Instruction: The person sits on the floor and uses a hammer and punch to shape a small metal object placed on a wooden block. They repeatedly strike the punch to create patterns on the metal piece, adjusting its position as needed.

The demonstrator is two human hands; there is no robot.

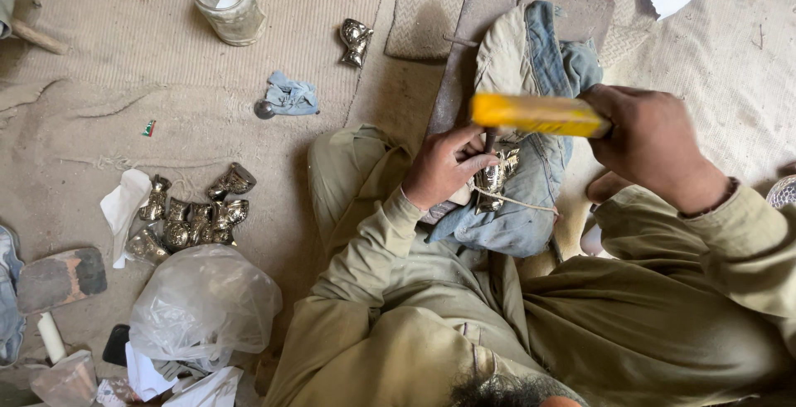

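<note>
1. The left hand (444, 168) pinches a thin dark punch (489, 139) upright, its fingers closed round it, tip on a shiny metal piece (495, 179).
2. That piece lies on a blue denim cloth (531, 167) over a wooden block (497, 9), near the scene's middle.
3. The right hand (651, 146) grips a yellow-handled tool (537, 114), fingers wrapped tight (its head is hidden).
4. More metal pieces (195, 216) lie heaped on the floor (108, 125) to the left, beside a plastic bag (203, 303).
5. A glass jar (228, 2) stands far left.
</note>
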